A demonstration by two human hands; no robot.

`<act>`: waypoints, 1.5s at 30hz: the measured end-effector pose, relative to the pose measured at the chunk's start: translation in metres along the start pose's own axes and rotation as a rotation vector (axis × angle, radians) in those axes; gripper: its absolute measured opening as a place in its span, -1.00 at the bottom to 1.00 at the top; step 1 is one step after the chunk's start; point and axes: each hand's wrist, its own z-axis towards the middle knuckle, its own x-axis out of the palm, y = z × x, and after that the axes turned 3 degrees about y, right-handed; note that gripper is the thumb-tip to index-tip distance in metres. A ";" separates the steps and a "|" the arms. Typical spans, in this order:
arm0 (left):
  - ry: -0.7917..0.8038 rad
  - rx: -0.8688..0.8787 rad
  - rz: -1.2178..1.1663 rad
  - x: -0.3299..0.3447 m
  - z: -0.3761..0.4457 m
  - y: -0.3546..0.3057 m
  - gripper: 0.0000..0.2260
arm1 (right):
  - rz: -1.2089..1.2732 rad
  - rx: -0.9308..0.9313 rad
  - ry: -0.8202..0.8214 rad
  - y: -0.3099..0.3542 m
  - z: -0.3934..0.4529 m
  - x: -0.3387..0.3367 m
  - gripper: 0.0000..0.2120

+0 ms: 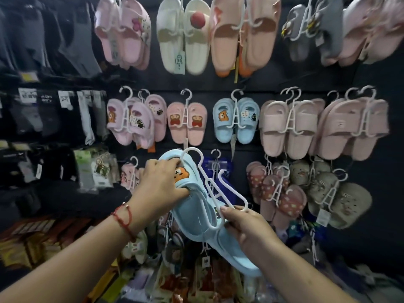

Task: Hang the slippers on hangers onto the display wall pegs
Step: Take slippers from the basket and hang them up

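The left hand (pixel 160 182) grips the toe end of a pale blue foam slipper with an orange bear patch on its strap (pixel 196 217), fingers curled over the strap and thumb tucked beneath. The right hand (pixel 247 228) pinches the lower arm of a white plastic slipper hanger with a curved hook on top (pixel 209 184), thumb and forefinger closed on the loop where it passes by the slipper's middle. The slipper lies tilted between the two hands, toe up toward the left hand, heel running down past the right wrist; a second blue slipper seems to sit behind it (its edge only just shows).

By my reading the pair is still being seated on the hanger, so hanging is not yet done, while most pegs on the dark display wall (pixel 218 84) already carry pairs. Just above the left hand hang small peach slippers (pixel 187 123); above the hanger hook, a matching small blue pair (pixel 236 121). Beyond the hook, a bare white hook (pixel 215 154) hangs over a dark blue item, the likeliest gap. Right of the right hand, dotted maroon slippers (pixel 277 189) crowd close, leaving little room for swinging the heel. Packaged goods fill the space below both hands.
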 end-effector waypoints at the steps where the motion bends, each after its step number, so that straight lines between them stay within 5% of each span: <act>1: 0.015 0.000 -0.006 -0.002 -0.001 -0.001 -0.35 | 0.010 -0.005 -0.011 0.000 0.001 0.002 -0.88; 10: 0.025 0.128 -0.127 -0.006 -0.023 0.002 -0.29 | 0.038 -0.066 0.030 0.006 0.007 0.029 -0.88; 14: -0.043 0.188 -0.130 0.005 -0.026 0.014 -0.31 | 0.042 -0.125 -0.002 0.002 0.015 0.040 -0.43; 16: -0.084 0.243 -0.080 0.011 -0.026 0.019 -0.32 | 0.044 -0.149 -0.006 0.000 0.017 0.045 -0.36; 19: -0.153 0.298 0.021 0.020 -0.033 0.024 -0.39 | 0.049 -0.185 -0.009 -0.002 0.020 0.051 -0.41; 22: -0.332 0.290 0.020 0.028 -0.052 0.020 -0.69 | 0.081 -0.202 -0.049 -0.003 0.024 0.055 -0.71; 24: -0.156 0.097 -0.285 0.022 -0.067 0.006 -0.73 | 0.089 -0.236 -0.096 -0.005 0.024 0.058 -0.82; 27: 0.169 -0.307 -1.068 0.028 -0.067 -0.010 -0.54 | 0.098 -0.287 -0.119 -0.008 0.016 0.065 -0.95; 31: 0.092 -0.519 -1.706 0.041 -0.049 -0.019 -0.54 | 0.058 -0.340 -0.045 -0.015 -0.004 0.080 -0.90; 35: -0.073 -0.657 -1.728 0.045 -0.037 -0.019 -0.66 | -0.055 -0.423 -0.002 -0.022 -0.013 0.087 -0.86; 40: -0.119 -0.675 -1.781 0.038 -0.031 -0.016 -0.79 | 0.022 -0.529 0.173 -0.023 -0.020 0.081 -0.55; 45: -0.159 -0.602 -1.774 0.040 -0.030 -0.022 -0.84 | 0.471 -0.309 -0.011 -0.016 0.000 0.077 -0.83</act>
